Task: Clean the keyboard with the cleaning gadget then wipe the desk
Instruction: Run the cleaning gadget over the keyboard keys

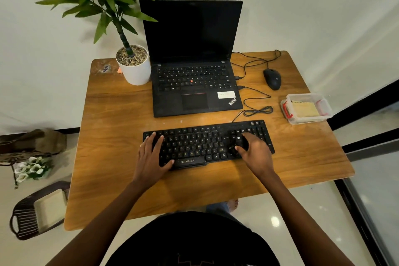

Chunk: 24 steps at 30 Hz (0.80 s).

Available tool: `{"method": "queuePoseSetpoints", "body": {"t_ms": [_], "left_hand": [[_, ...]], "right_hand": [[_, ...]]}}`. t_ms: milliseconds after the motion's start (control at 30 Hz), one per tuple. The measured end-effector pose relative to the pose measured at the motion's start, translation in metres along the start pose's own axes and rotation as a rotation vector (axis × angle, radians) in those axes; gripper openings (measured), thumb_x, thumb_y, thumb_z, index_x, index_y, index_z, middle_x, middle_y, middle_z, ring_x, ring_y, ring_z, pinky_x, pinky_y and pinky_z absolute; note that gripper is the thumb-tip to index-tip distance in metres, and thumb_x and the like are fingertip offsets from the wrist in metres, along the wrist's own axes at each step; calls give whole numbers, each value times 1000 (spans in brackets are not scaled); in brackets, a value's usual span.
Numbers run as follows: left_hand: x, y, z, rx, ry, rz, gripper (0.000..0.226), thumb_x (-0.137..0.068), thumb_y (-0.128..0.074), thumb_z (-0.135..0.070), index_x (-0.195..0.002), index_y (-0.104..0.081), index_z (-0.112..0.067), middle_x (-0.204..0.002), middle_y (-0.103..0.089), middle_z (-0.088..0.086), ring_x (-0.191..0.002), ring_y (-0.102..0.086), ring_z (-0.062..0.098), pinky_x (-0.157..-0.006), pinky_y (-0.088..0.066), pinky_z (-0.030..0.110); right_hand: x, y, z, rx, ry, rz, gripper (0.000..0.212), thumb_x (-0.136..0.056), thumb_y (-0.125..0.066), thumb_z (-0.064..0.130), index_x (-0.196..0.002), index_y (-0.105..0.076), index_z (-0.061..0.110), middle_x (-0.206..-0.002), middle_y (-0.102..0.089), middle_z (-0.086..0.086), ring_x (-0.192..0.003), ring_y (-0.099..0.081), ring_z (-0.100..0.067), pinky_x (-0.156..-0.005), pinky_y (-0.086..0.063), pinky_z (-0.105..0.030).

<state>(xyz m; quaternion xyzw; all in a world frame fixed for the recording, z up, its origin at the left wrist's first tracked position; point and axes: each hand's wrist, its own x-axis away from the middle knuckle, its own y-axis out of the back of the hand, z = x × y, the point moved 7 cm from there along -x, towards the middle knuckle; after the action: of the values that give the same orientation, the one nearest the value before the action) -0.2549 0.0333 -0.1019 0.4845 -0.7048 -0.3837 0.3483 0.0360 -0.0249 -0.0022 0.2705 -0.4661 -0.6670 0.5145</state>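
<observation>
A black external keyboard lies on the wooden desk in front of me. My left hand rests flat on the keyboard's left end, fingers straight, thumb at its front edge. My right hand grips a small black cleaning gadget and holds it down on the keys near the keyboard's right side. A clear plastic box with a yellow cloth folded inside sits at the desk's right edge.
An open black laptop stands behind the keyboard. A white potted plant is to its left, a black mouse with loose cables to its right. A dark basket and flowers sit on the floor at left.
</observation>
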Motion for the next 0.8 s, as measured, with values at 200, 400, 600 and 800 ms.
{"method": "queuePoseSetpoints", "body": {"t_ms": [200,400,600,800], "left_hand": [[4,-6,-1,60,10,7,85,-82,-68,-38,-149,-21,-12,-158,-4,12,-145,-2,31,-116,-9,47],[5,-2,-7,-8,-3,-37,81,-83,-66,-38,-148,-23,-15,-157,-9,12,-146,-2,30,-114,3,43],[11,-9,-17,-62,-61,-12,71,-85,-60,-42,-146,-31,-20,-156,-18,8,-146,-5,28,-114,10,42],[14,-18,-38,-87,-175,0,62,-84,-48,-44,-141,-41,-21,-152,-30,8,-145,-13,27,-114,6,47]], "right_hand": [[5,-16,32,-26,74,72,48,-86,-65,22,-129,-52,5,-120,-63,-12,-106,-61,-27,-86,-50,-33],[-1,13,1,-106,-37,-35,48,-83,-69,17,-126,-54,1,-105,-68,-20,-75,-63,-24,-69,-46,-25],[15,-8,13,-9,13,10,48,-84,-68,21,-127,-54,6,-123,-61,-13,-106,-62,-26,-85,-49,-30],[17,-8,15,-172,-45,-7,49,-83,-70,19,-127,-54,4,-117,-65,-14,-100,-64,-27,-81,-46,-24]]}}
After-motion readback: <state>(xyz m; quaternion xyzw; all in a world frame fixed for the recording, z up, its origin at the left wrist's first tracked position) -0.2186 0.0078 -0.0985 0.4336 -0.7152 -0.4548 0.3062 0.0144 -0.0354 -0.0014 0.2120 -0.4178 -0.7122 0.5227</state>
